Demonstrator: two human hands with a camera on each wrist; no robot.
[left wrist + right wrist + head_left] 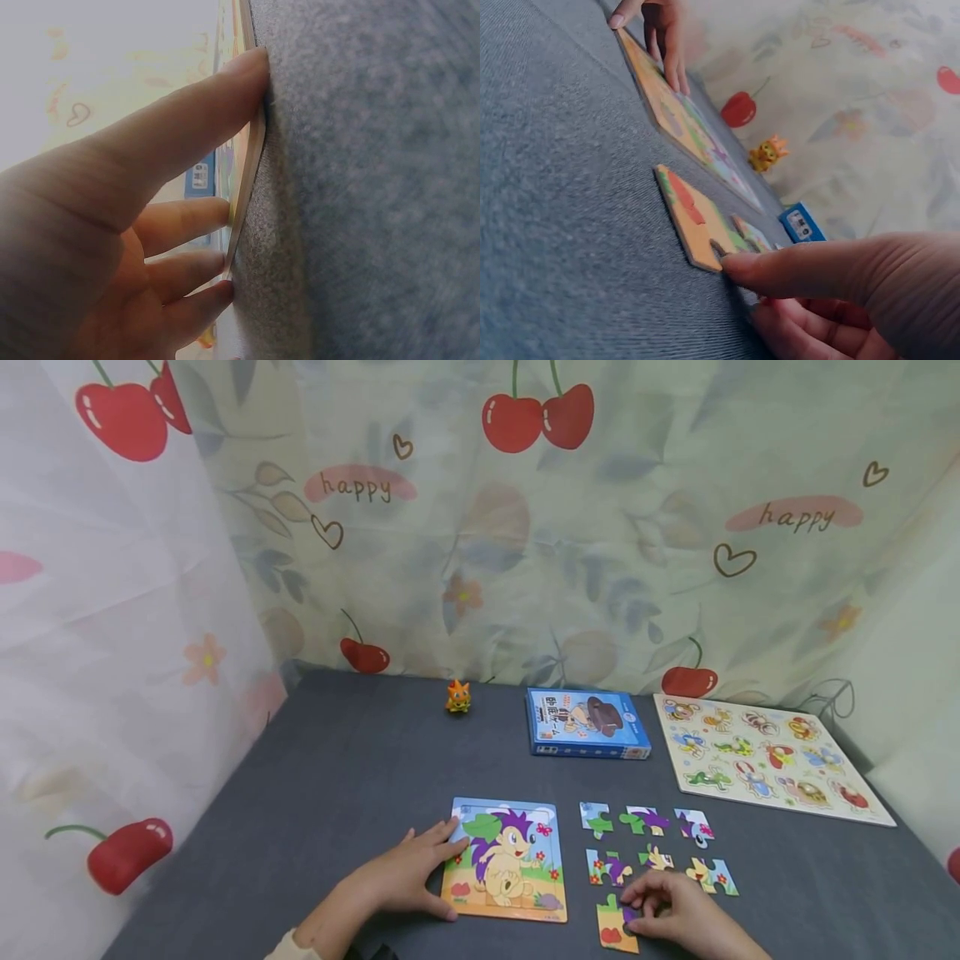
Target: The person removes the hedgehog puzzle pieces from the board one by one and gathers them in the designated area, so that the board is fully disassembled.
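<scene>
A square puzzle board (501, 860) with a purple hedgehog picture lies on the dark table. My left hand (408, 872) rests at the board's left side, fingers spread and thumb at its lower edge; in the left wrist view the thumb (202, 101) touches the rim. To the board's right, my right hand (671, 910) pinches the right edge of an orange corner puzzle piece (611, 935) with a red patch. In the right wrist view that piece (686, 217) lies low over the cloth, thumb at its corner. The curled fingers hide part of it.
Several loose puzzle pieces (596, 818) lie in two rows above my right hand. Farther back are a blue box (588, 722), a small orange figurine (458, 696) and a board with insect pictures (765, 756). A printed curtain (450, 527) hangs behind.
</scene>
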